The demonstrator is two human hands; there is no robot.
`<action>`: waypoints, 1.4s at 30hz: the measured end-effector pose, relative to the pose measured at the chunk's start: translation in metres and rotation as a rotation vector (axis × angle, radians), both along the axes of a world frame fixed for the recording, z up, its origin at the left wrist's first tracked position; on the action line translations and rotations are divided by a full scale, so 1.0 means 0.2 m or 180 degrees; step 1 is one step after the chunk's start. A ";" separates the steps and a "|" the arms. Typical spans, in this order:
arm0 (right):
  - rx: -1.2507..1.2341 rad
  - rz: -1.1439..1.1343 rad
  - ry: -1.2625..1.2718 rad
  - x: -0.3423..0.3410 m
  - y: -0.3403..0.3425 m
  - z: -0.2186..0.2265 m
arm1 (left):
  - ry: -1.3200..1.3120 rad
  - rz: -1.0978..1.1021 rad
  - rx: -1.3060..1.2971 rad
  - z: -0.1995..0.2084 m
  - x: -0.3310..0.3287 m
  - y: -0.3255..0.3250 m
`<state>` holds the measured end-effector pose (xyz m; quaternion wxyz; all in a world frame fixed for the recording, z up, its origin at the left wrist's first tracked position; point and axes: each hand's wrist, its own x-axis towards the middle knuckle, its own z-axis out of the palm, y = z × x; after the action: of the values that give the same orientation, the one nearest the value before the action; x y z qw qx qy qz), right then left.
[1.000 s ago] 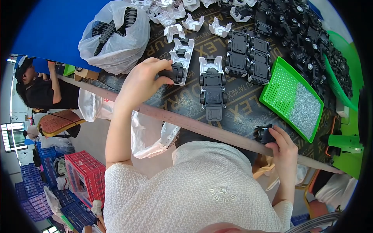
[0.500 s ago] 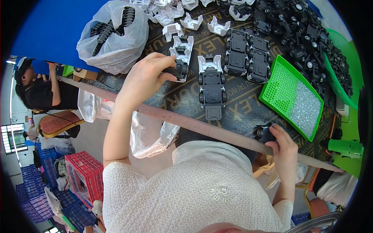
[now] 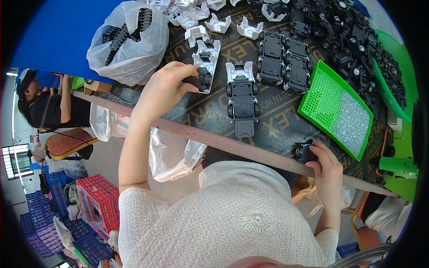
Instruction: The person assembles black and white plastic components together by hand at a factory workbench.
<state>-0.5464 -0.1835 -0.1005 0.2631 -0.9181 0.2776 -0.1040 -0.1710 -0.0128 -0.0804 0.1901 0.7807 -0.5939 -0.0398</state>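
My left hand is closed in a pinch on a black toy car chassis part, which lies against the lower end of a white toy car shell. Its fingers hide some of that part. At the table's near edge on the right, my right hand grips a small black plastic part; the fingers cover one side of it. Between the hands lies a black wheeled chassis with a white shell piece at its far end.
Two rows of black chassis stand beyond. A green perforated tray holds small silvery pieces. White shells and a heap of black wheeled parts lie farther back. A plastic bag contains black parts. A person sits at far left.
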 end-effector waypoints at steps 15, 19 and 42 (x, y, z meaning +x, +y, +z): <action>-0.0309 -0.0002 0.0409 0.11 -0.01 0.02 | -0.0234 0.0029 0.0034 -0.05 -0.12 0.02; -0.0180 0.0047 0.0568 0.14 -0.02 0.06 | -0.0270 -0.0095 -0.0310 -0.08 -0.15 0.04; 0.0311 -0.0220 -0.0093 0.23 -0.06 0.10 | -0.0152 0.0036 -0.0587 -0.13 -0.21 0.08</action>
<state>-0.5006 -0.1947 -0.0804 0.3078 -0.8924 0.3100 -0.1127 -0.2130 0.0037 -0.1068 0.2472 0.7640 -0.5950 0.0348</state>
